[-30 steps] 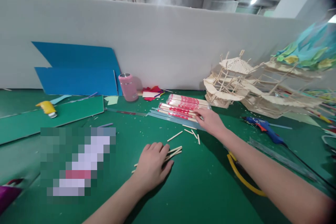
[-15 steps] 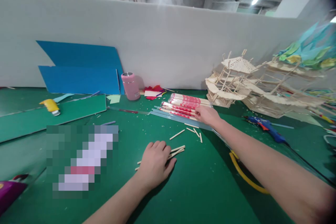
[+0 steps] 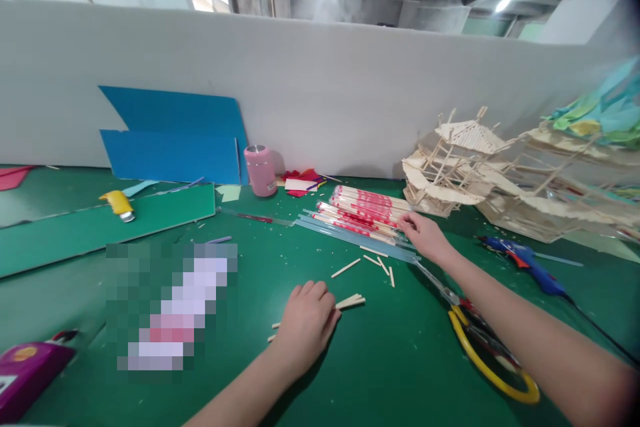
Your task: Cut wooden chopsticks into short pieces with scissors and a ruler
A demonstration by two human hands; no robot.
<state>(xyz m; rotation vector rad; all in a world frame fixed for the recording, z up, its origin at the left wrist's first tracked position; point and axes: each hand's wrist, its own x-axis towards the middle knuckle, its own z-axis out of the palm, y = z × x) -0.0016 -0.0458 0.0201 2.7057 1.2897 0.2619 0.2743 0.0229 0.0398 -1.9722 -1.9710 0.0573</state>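
Note:
My left hand (image 3: 306, 321) lies palm down on the green mat, fingers together over a small bundle of cut wooden sticks (image 3: 350, 301) that pokes out to its right. My right hand (image 3: 425, 235) reaches forward to the pack of chopsticks in red-and-white wrappers (image 3: 365, 210), its fingers curled at the pack's right end. Under the pack lie light blue strips (image 3: 350, 237). A few loose stick pieces (image 3: 373, 260) lie between the two hands.
A stick-built model building (image 3: 500, 170) stands at the right. A blue glue gun (image 3: 525, 259), yellow-handled cutters (image 3: 487, 357), a pink cup (image 3: 261, 170), blue sheets (image 3: 170, 137) against the white wall, a yellow tool (image 3: 119, 203) and a purple box (image 3: 25, 373) lie around.
The view has shifted, so everything sits further right and lower. My right hand has stretched farther onto the right end of the chopstick pack. My left hand stays on the sticks.

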